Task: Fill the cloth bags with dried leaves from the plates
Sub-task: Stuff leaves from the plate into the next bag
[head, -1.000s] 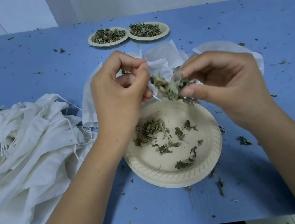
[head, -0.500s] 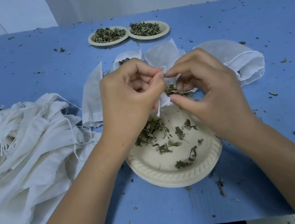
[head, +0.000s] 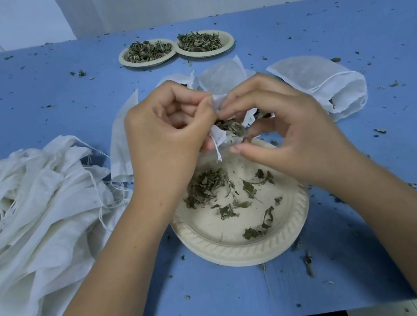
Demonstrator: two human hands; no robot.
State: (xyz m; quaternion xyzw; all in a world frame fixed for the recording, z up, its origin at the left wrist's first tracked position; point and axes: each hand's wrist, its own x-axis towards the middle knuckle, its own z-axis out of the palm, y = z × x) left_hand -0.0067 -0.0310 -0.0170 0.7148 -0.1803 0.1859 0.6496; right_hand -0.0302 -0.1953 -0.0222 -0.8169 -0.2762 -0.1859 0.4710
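Note:
A small white cloth bag (head: 221, 135) hangs above the far rim of a beige plate (head: 247, 248). My left hand (head: 171, 139) pinches the bag's mouth, and a drawstring dangles below it. My right hand (head: 288, 130) pinches the bag's top edge with thumb and forefinger, right against the left fingers. Dried green leaves (head: 231, 126) show inside the bag's mouth. A thin scatter of leaves (head: 206, 185) lies on the plate.
Two full plates of dried leaves (head: 147, 52) (head: 203, 42) stand at the back. White bags (head: 327, 85) (head: 224, 75) lie behind my hands. A heap of empty white cloth bags (head: 23, 211) covers the left. Leaf crumbs dot the blue table (head: 27, 105).
My right hand carried a pinch of leaves from beside the bag into its mouth, then closed in against the left hand to pinch the bag's top edge.

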